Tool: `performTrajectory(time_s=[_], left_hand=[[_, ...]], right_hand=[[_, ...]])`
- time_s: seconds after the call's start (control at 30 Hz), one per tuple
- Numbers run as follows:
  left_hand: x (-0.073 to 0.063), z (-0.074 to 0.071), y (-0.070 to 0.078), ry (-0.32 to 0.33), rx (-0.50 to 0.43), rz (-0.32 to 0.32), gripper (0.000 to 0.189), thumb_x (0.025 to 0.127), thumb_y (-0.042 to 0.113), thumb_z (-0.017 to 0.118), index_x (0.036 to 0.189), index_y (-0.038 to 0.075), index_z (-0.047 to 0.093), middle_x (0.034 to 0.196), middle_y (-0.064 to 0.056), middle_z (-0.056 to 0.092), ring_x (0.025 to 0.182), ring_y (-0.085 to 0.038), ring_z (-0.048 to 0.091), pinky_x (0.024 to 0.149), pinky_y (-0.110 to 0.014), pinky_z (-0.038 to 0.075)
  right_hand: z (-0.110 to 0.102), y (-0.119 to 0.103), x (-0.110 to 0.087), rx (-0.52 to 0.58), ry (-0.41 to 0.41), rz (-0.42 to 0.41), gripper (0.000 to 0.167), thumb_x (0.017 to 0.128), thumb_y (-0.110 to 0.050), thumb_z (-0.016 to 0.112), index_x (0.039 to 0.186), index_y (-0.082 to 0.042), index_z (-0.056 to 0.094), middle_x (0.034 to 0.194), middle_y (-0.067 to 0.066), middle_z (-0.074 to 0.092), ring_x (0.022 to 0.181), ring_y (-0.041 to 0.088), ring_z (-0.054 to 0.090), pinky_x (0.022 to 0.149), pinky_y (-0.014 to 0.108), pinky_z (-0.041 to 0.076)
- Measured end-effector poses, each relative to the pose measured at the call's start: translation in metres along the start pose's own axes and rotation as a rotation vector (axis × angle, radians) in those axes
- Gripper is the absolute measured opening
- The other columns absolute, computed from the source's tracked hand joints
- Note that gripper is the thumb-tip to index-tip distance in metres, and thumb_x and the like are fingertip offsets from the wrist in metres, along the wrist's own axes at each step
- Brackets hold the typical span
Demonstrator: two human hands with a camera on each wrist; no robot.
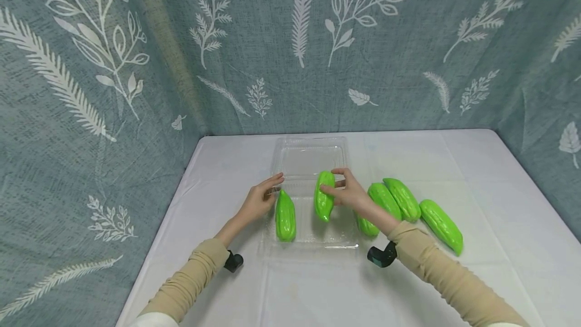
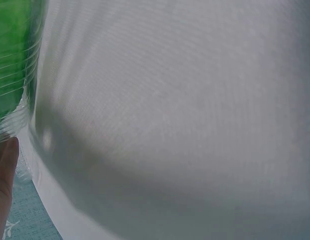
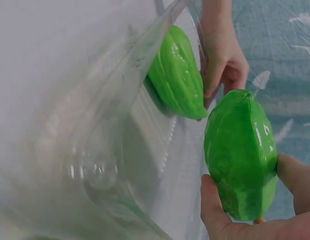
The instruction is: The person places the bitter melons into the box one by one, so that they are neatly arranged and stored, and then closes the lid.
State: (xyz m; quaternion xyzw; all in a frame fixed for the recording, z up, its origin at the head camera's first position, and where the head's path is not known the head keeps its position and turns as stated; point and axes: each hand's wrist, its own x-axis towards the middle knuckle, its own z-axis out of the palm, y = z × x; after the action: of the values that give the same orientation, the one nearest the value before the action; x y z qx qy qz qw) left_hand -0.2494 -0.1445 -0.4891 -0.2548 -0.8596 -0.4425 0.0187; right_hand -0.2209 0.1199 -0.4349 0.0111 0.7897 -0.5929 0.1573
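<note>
My right hand (image 1: 347, 192) pinches a glossy green ridged fruit (image 1: 324, 196) between thumb and fingers, over the right part of a clear plastic box (image 1: 313, 240). In the right wrist view this fruit (image 3: 240, 155) is upright, the thumb on one side and fingers on the other. A second green fruit (image 1: 285, 218) lies in the left side of the box, its pointed end away from me. At the box's far left edge, my left hand (image 1: 258, 201) grips the plastic, thumb and fingers bent around it. A fingertip (image 2: 12, 150) shows against the ribbed wall in the left wrist view.
The box's clear lid (image 1: 310, 158) lies folded back behind it. Several more green fruits (image 1: 401, 198) lie to the right of the box, partly under my right forearm. A white cloth (image 1: 313, 291) covers the table, and a patterned curtain (image 1: 272, 39) hangs behind.
</note>
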Motion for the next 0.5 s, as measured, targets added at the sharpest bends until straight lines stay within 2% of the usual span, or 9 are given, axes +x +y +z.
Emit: performTrajectory(time_s=[0.17, 0.37, 0.5], left_hand=[[0.0, 0.0, 0.0, -0.001, -0.002, -0.004, 0.048, 0.083, -0.018, 0.047, 0.13, -0.007, 0.052, 0.145, -0.019, 0.044, 0.121, -0.036, 0.055, 0.101, -0.04, 0.049], [-0.001, 0.0, 0.0, 0.001, 0.005, -0.009, 0.049, 0.083, -0.018, 0.047, 0.13, -0.006, 0.052, 0.145, -0.018, 0.043, 0.121, -0.036, 0.056, 0.101, -0.039, 0.049], [-0.001, 0.0, 0.0, 0.0, 0.007, -0.011, 0.05, 0.083, -0.018, 0.047, 0.13, -0.006, 0.052, 0.146, -0.017, 0.043, 0.12, -0.036, 0.056, 0.101, -0.039, 0.049]], right_hand=[[0.007, 0.005, 0.002, 0.009, 0.002, 0.039, 0.067, 0.09, -0.025, 0.064, 0.143, -0.008, 0.027, 0.129, 0.027, 0.045, 0.095, 0.025, 0.059, 0.082, 0.037, 0.059], [0.015, 0.01, 0.004, 0.008, -0.014, 0.059, 0.066, 0.089, -0.025, 0.065, 0.142, -0.007, 0.03, 0.129, 0.029, 0.045, 0.097, 0.028, 0.06, 0.078, 0.034, 0.061], [0.02, 0.012, 0.005, -0.011, -0.029, 0.064, 0.065, 0.089, -0.025, 0.065, 0.141, -0.007, 0.032, 0.127, 0.028, 0.048, 0.089, 0.024, 0.062, 0.074, 0.033, 0.061]])
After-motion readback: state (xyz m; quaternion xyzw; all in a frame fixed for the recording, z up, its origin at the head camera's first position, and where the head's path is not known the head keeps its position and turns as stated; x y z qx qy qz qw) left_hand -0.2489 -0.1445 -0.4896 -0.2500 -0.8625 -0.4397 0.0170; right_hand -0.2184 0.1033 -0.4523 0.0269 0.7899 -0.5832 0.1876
